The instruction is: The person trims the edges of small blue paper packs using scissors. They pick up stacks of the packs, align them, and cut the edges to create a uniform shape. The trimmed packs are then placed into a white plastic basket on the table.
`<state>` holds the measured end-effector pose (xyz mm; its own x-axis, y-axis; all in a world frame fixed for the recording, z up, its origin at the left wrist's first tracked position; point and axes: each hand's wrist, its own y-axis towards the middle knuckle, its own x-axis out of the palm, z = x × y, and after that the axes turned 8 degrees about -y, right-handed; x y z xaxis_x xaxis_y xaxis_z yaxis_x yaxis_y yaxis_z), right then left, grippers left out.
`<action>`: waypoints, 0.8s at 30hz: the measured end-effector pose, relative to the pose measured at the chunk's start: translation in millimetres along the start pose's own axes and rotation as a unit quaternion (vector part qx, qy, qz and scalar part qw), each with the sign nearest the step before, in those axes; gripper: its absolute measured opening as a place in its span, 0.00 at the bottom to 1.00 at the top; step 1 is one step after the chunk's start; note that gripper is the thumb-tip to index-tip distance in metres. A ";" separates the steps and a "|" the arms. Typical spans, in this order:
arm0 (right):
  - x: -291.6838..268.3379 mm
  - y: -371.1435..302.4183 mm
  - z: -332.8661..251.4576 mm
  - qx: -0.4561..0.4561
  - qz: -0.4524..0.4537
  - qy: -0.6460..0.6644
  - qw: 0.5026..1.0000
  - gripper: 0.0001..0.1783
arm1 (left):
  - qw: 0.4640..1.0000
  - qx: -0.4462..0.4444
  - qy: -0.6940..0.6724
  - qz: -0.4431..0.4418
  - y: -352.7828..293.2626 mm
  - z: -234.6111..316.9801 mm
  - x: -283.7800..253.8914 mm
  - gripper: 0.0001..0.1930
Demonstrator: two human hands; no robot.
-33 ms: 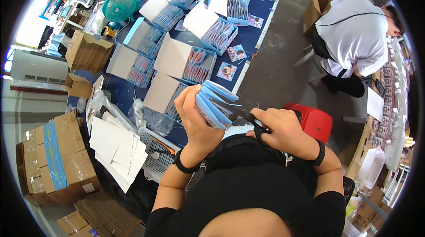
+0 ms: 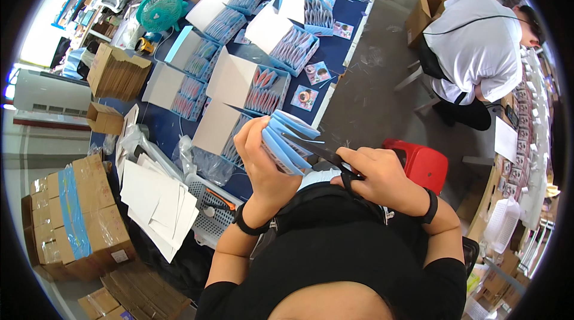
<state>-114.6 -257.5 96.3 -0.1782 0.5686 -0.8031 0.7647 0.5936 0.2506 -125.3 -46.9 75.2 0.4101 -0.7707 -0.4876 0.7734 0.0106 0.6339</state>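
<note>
Head view: grips one bunch of several light-blue packets [image 2: 286, 145] in the left hand [image 2: 258, 158], with thumb and fingers closed around it, just above the lap; too overlapped to count exactly. Holds one pair of black scissors [image 2: 323, 152] in the right hand [image 2: 382, 177], closed on the handles, with blades reaching in among the packets. Wears two black wristbands [image 2: 431, 206], one on each wrist. Ahead, on one blue table [image 2: 330, 54]: about ten open-lidded boxes [image 2: 230, 76] of packets and at least four square printed cards [image 2: 304, 98] near the right edge. Farther left, one teal fan [image 2: 159, 11]. Near the left forearm, one pale perforated basket [image 2: 210, 224] beside several white sheets [image 2: 156, 203]. Nearby, two co-workers [image 2: 478, 39], one in white, one in red.
</note>
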 end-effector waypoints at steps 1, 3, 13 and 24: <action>1.0 -0.4 1.1 0.001 -0.003 0.006 1.000 0.21 | 1.000 0.002 -0.001 0.002 0.5 -1.0 2.6 0.40; 2.9 -2.0 1.5 0.004 -0.003 0.010 1.000 0.20 | 1.000 -0.001 0.005 -0.005 -0.5 -1.4 2.5 0.40; 1.2 4.2 1.1 0.010 0.034 0.006 0.999 0.22 | 1.000 -0.001 -0.012 0.000 -3.8 3.7 7.9 0.41; 5.9 4.2 -0.7 0.018 0.050 0.025 0.998 0.24 | 0.999 0.008 -0.027 -0.028 -10.7 10.2 9.8 0.41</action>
<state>-112.9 -251.3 92.9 -0.1297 0.6521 -0.7470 0.8016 0.5124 0.3081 -134.5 -61.0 69.7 0.3393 -0.8031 -0.4898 0.7864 -0.0435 0.6162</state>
